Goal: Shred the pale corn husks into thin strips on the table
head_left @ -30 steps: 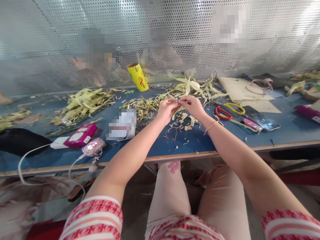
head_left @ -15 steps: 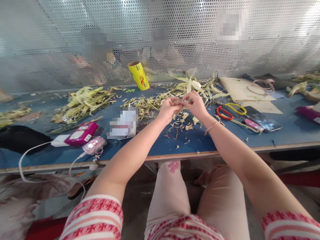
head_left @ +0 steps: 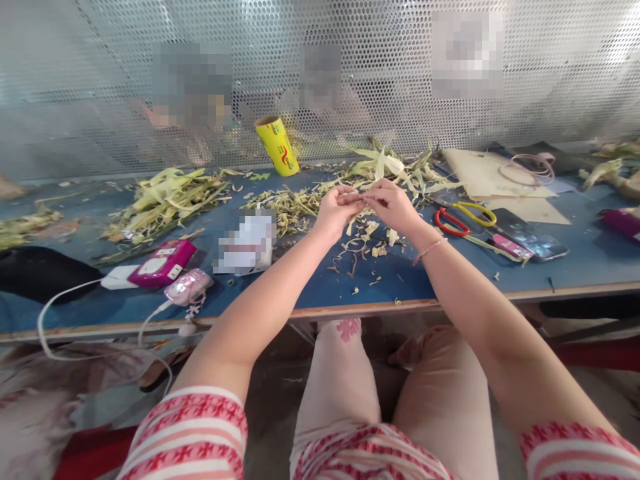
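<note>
My left hand (head_left: 338, 212) and my right hand (head_left: 391, 204) meet fingertip to fingertip above the middle of the blue table (head_left: 320, 287). Both are closed in a pinch. Whatever lies between the fingertips is too small to make out. Just behind and beneath them spreads a heap of pale green and yellowish dried plant strips (head_left: 295, 202), with wider leaf-like pieces (head_left: 390, 165) at the back. Small curled scraps (head_left: 380, 250) are scattered on the tabletop close below my right hand.
Right of my hands lie scissors (head_left: 453, 221) with red and yellow handles and a dark phone (head_left: 533, 235). A yellow roll (head_left: 278, 147) leans near the perforated metal screen (head_left: 380, 73). Leftward are another strip pile (head_left: 170, 200), a purple box (head_left: 164, 263) and a white cable (head_left: 43, 320).
The view has shifted slightly. My hands stay together in nearly the same place, with only small finger movement; the things on the table have not visibly moved.
</note>
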